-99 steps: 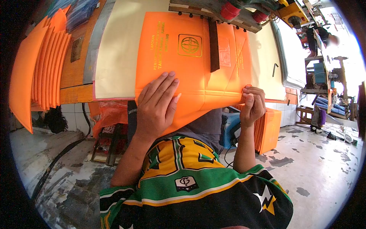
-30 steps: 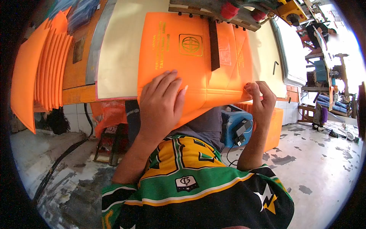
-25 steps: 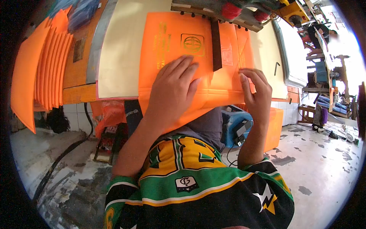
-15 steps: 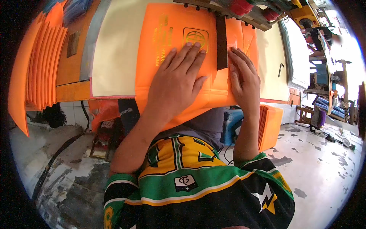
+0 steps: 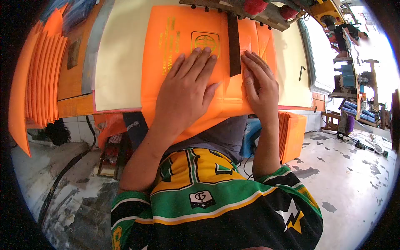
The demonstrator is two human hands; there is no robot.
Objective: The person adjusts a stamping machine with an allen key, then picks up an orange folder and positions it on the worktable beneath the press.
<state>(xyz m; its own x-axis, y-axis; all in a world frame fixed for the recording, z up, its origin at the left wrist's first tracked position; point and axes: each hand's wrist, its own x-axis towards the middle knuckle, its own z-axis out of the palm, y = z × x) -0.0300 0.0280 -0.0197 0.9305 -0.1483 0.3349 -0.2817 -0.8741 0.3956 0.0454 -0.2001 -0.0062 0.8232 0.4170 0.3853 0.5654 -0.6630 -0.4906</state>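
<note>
An orange plastic cover with gold lettering and a globe emblem lies on the cream work surface, its near edge hanging over my lap. My left hand rests flat on it below the emblem, fingers stretched and thumb apart. A dark narrow bar reaches down over the cover from the machine. To the right of the bar, my right hand lies on the cover's right part, fingers extended and slightly bent, thumb close beside them. Whatever lies beneath that palm is hidden.
A machine beam with bolts crosses the far edge. Orange folded covers stand at the left; another orange stack sits below the table at right. A hex key lies on the cream surface. Another person is far right.
The whole view has shifted slightly, so the cover, bar and both hands appear a little further left. Against the cover, my hands stay in nearly the same places.
</note>
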